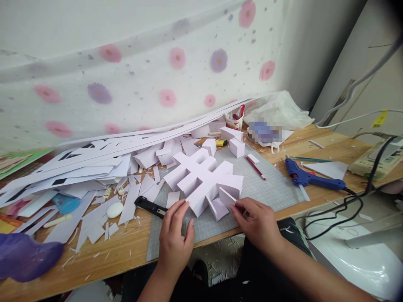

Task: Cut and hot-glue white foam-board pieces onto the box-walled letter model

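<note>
Left hand [174, 239] touching, right hand [256, 222] pinching one paper model [204, 176]; one cutter [147, 205].

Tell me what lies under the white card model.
A grey cutting mat lies under the white card model, on the wooden table. The mat area directly beneath it is covered.

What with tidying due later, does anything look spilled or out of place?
Yes: paper offcuts litter the table left of the cutting mat, slivers lie on the floor, and the glue gun cable dangles off the edge.
</note>
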`<move>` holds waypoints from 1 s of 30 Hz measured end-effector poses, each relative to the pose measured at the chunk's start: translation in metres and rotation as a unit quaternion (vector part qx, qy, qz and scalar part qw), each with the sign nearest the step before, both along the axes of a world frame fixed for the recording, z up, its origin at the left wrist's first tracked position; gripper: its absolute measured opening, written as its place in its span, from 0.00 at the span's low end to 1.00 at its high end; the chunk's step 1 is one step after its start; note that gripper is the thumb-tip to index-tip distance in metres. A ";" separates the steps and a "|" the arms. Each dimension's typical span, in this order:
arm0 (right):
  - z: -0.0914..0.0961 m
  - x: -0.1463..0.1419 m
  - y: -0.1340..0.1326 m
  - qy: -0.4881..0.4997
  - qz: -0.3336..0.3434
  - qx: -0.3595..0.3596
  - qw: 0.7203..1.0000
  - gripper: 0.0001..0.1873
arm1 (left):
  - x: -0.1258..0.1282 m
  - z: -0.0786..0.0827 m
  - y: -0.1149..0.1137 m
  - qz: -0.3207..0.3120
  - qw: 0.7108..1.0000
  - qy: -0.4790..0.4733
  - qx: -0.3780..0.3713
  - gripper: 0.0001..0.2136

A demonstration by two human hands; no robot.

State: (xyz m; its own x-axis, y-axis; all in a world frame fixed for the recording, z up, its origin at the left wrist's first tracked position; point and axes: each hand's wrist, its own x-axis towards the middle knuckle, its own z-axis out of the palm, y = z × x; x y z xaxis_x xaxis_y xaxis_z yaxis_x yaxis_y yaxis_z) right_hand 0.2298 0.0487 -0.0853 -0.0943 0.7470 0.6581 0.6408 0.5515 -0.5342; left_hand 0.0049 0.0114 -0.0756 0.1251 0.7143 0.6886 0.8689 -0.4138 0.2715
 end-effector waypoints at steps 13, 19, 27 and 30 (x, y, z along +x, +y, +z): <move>-0.003 -0.008 0.006 -0.067 -0.013 -0.031 0.997 0.12 | -0.002 -0.001 0.000 -0.002 1.000 -0.009 -0.013 0.20; -0.006 -0.009 0.005 -0.076 -0.014 -0.037 0.996 0.12 | -0.002 -0.002 0.000 -0.013 0.999 -0.024 -0.018 0.21; 0.028 0.021 0.000 -0.010 -0.012 -0.118 0.993 0.09 | -0.002 -0.001 -0.001 -0.024 0.998 -0.040 -0.033 0.21; 0.051 0.035 0.005 -0.061 0.026 -0.113 0.991 0.12 | -0.003 0.000 -0.001 -0.023 0.998 -0.043 -0.031 0.21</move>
